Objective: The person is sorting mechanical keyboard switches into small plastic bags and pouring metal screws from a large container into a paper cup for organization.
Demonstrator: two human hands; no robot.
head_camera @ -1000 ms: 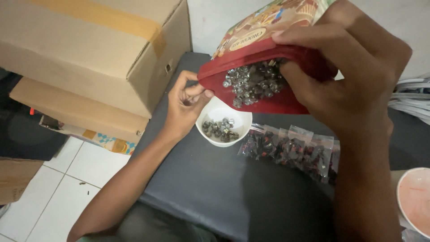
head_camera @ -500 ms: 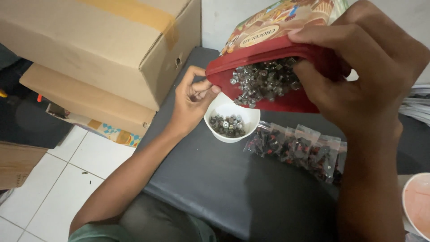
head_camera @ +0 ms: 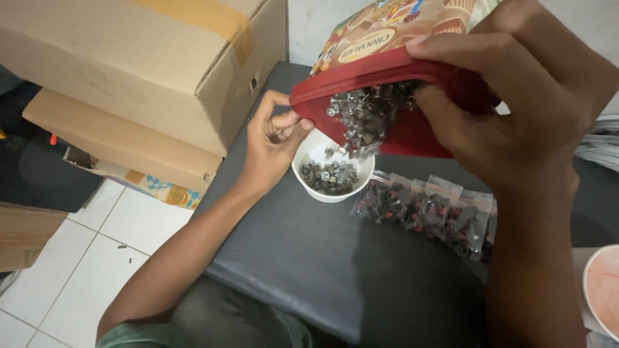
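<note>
My right hand (head_camera: 516,109) grips a red foil pouch (head_camera: 387,71) with a printed brown front, tilted mouth-down. Small metal parts (head_camera: 361,119) fill its mouth and some are tumbling out. Directly below stands a small white bowl (head_camera: 303,174) holding a shallow heap of the same metal parts (head_camera: 329,177). My left hand (head_camera: 274,145) pinches the pouch's left corner, right beside the bowl's rim. Everything rests on a dark grey padded seat (head_camera: 303,258).
A row of small clear bags with black and red pieces (head_camera: 429,212) lies right of the bowl. Stacked cardboard boxes (head_camera: 142,71) stand to the left over a white tiled floor (head_camera: 71,270). A pale pink round container (head_camera: 603,290) sits at the lower right edge.
The pouch has tipped further toward the bowl, and metal parts now spill from its mouth into the bowl. Both hands keep their hold.
</note>
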